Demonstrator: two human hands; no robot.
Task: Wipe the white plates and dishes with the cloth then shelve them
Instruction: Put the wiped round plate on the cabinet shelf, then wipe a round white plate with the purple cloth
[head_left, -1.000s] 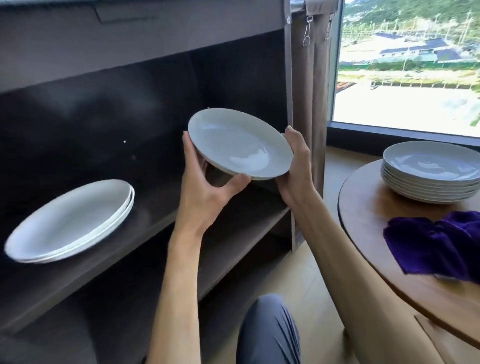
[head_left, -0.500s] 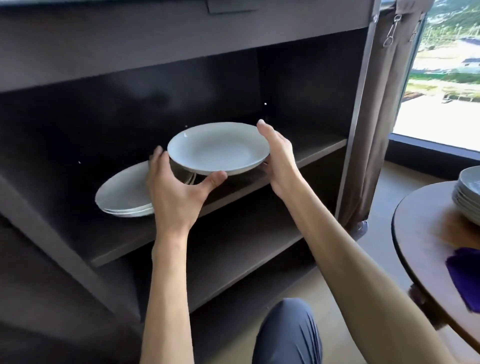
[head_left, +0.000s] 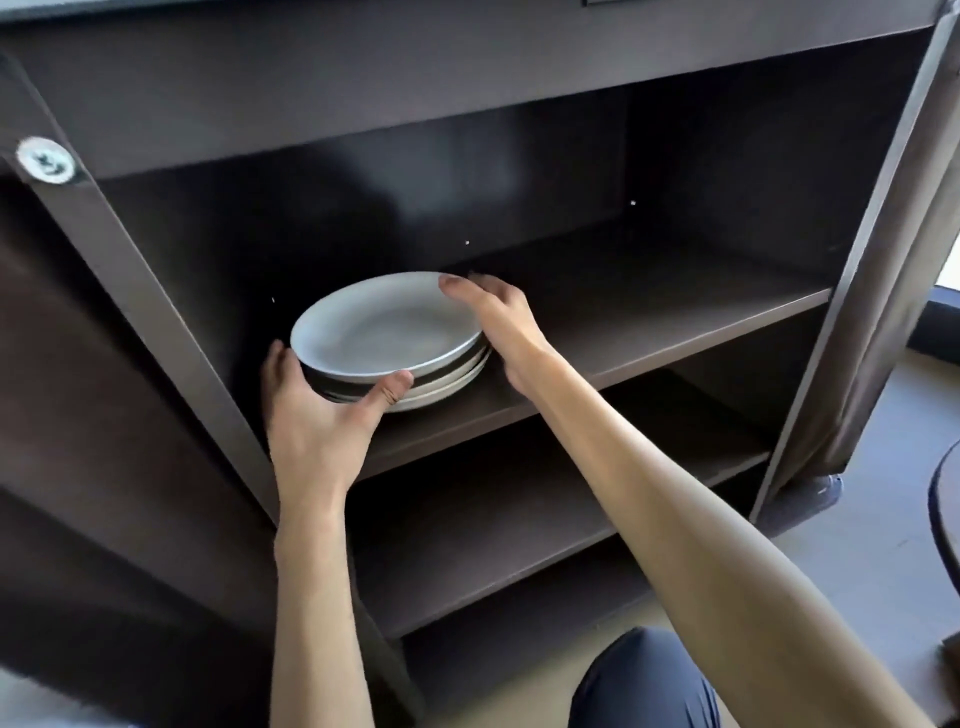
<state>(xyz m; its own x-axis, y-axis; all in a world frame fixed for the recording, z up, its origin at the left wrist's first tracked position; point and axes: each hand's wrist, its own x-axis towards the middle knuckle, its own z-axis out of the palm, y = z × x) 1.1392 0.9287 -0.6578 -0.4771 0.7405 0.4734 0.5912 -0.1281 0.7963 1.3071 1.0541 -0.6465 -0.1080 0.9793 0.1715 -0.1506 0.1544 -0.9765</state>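
Two hands meet at a white plate (head_left: 387, 327) inside a dark cabinet (head_left: 363, 78). The left hand (head_left: 317, 415) cups the plate's near left edge, with its thumb curled up against the rim at the front and its fingers wrapped round the far left side. The right hand (head_left: 498, 322) lies against the plate's right edge with fingers stretched out and relaxed, the fingertips touching the rim at the back; it is not curled round anything. The plate sits level on top of a small stack of plates (head_left: 441, 387), whose rims show just below it on the right and front. The stack stands on the upper shelf (head_left: 649, 312), toward its left end, close to the cabinet's left post. A lower shelf (head_left: 493, 519) lies beneath. At the bottom of the view a knee in blue cloth (head_left: 644, 680) shows, and at the far right edge the dark rim of a round table (head_left: 943, 519).
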